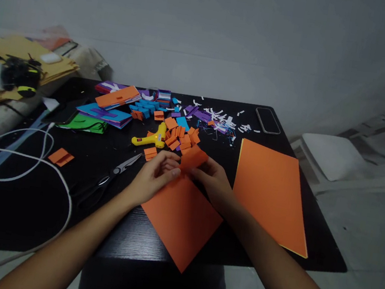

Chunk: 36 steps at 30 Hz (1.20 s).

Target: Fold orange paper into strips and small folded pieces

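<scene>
An orange paper sheet [183, 218] lies turned cornerwise at the table's front edge, under my hands. Above its far corner, my right hand [214, 179] pinches a small orange paper piece [193, 159]. My left hand [157, 175] is at the left side of that piece, its fingers curled and its thumb near the sheet's far part. Just beyond my hands lie several folded orange pieces [179, 135] and a yellow glue gun [150, 136]. Scissors [116, 171] with dark handles rest left of my left hand, blades partly apart.
Stacked orange sheets [268, 189] lie at the right, with a phone [267, 120] behind. Colored paper stacks [105, 112], paper scraps [218, 119] and a white cable [61, 173] are also on the black table [149, 242]. A white stool [332, 153] stands right.
</scene>
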Available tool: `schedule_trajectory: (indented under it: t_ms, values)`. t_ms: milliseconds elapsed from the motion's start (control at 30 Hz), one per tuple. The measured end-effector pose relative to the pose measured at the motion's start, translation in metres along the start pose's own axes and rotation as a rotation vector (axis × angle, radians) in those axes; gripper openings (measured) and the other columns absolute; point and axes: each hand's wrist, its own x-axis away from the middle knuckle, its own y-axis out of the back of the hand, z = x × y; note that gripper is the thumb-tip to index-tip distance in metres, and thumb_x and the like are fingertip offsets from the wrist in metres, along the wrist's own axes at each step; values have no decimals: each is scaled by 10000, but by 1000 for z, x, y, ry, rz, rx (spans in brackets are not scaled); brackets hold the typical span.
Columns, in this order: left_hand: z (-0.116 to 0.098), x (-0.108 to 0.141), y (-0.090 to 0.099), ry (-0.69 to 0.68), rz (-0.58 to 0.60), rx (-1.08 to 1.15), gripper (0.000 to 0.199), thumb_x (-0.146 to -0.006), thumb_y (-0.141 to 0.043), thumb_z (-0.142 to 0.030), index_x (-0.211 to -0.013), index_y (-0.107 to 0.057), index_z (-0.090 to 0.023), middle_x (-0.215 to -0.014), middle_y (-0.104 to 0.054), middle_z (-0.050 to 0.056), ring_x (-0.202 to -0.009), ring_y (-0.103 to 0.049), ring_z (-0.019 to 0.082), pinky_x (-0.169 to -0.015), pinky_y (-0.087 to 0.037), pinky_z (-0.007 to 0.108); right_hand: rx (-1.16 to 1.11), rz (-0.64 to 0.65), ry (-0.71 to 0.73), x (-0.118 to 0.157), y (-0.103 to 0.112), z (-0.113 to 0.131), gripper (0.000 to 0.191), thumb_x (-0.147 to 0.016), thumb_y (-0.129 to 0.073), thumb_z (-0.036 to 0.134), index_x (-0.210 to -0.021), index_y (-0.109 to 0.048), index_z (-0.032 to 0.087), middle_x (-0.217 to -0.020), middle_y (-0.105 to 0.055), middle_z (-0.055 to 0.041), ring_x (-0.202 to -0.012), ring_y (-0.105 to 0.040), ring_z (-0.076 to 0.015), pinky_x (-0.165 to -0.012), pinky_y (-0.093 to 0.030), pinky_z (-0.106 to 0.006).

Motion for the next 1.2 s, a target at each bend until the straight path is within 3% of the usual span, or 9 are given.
schedule_trajectory:
  t_ms: [167,267,433,567,800,1033,1200]
  values:
    - [0,2,-5,-85,-90,-247,296,-873,-744,-380,-1099,-654,-212,-1007,-727,37,-945,-694,205,-872,-535,329,-35,15,-75,2,-3,-1,432,-677,-900,397,-1016,-692,226,-1032,-751,-41,-947,-708,-226,-826,-598,-362]
    - [2,2,-5,-113,-104,-317,229,-890,-719,-368,-1053,-694,-209,-976,-752,38,-894,-704,204,-818,-537,321,-10,45,-115,2,-5,-3,375,-667,-915,397,-902,-700,200,-935,-740,-32,-887,-696,-208,-818,-591,-360]
    - [3,0,-2,-96,-123,-302,191,-866,-744,-372,-971,-741,-212,-888,-777,25,-816,-710,195,-766,-540,309,157,101,-2,4,-3,-3,407,-697,-892,397,-1016,-730,203,-978,-754,-42,-925,-691,-220,-848,-539,-362]
    - [-1,-2,2,-24,-67,-181,227,-818,-790,-369,-963,-745,-201,-892,-786,32,-789,-724,189,-744,-557,298,215,107,71,4,-1,2,339,-760,-853,403,-1009,-727,211,-1000,-754,-43,-942,-691,-215,-856,-539,-355]
    - [-5,-3,5,-11,-35,-155,220,-844,-764,-354,-989,-741,-191,-763,-731,11,-704,-687,169,-679,-535,274,131,103,68,4,-3,1,234,-801,-797,369,-955,-728,206,-855,-720,-11,-754,-688,-166,-727,-585,-325]
    - [-8,-4,6,-48,-29,-159,125,-851,-743,-293,-917,-760,-189,-839,-776,28,-766,-710,166,-709,-547,258,105,109,38,4,-4,1,186,-829,-721,326,-969,-747,207,-866,-756,-21,-789,-744,-183,-736,-629,-346]
    - [-5,-3,8,-115,-50,-230,94,-855,-715,-230,-890,-799,-206,-882,-811,21,-820,-742,168,-783,-569,261,37,183,-12,5,0,4,289,-785,-783,341,-1040,-753,209,-965,-783,-46,-823,-765,-207,-737,-630,-350]
